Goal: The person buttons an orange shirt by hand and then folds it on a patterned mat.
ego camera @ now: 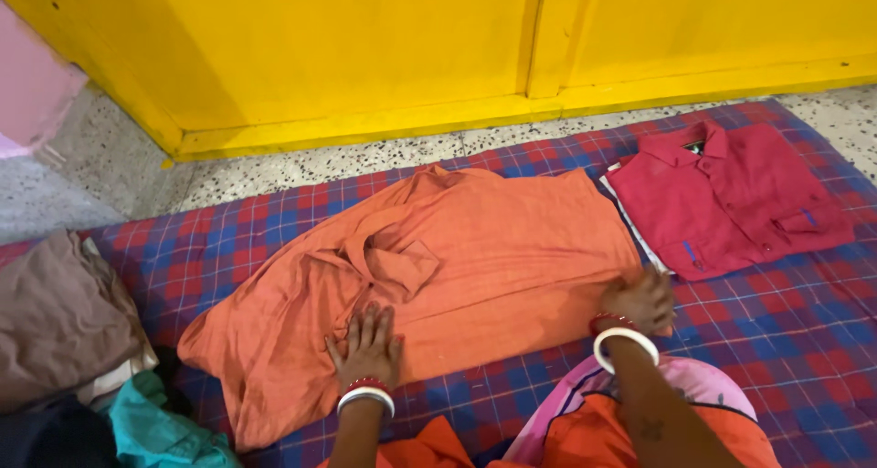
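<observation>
Smoothing an orange shirt (457,258) on checked bedding (804,340)
Left hand (367,345) flat, released; right hand (642,301) pinching hem at 3 o'clock — could bunch

The pile of brown, teal and dark clothes (64,340) is cut off by the left and bottom edges. The white folded cloth (630,221) is largely hidden under the folded crimson collared shirt (731,199). The fingertips of the right hand (642,301) are blurred. The blue-and-red checked cotton sheet (804,340) is cut off at the right edge.
</observation>
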